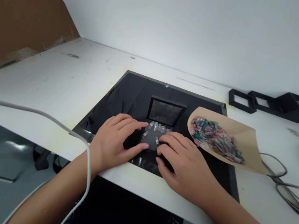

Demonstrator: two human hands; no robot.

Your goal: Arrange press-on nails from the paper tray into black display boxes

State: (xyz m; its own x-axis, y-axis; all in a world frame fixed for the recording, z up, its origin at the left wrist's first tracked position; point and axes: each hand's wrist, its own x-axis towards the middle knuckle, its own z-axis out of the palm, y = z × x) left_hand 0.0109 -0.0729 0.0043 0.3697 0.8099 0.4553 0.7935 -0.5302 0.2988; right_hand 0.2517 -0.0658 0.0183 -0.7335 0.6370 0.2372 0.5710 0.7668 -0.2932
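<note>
On the table (59, 77) lies a mat (130, 90), and on it a small open box (161, 123). The left grip (116, 140) and right grip (183, 165) rest on the box's near half, side by side. Right of the right grip, a paper sheet (245, 140) carries a pile of small pieces (215, 138). Farther right lie glasses (286, 183), with frames (273, 103) behind them.

Under my fingers lies a small grey square tray (151, 139), flat on the black mat, a row of pale translucent press-on nails (160, 127) along its far edge, its black-framed lid (166, 111) propped upright behind.
</note>
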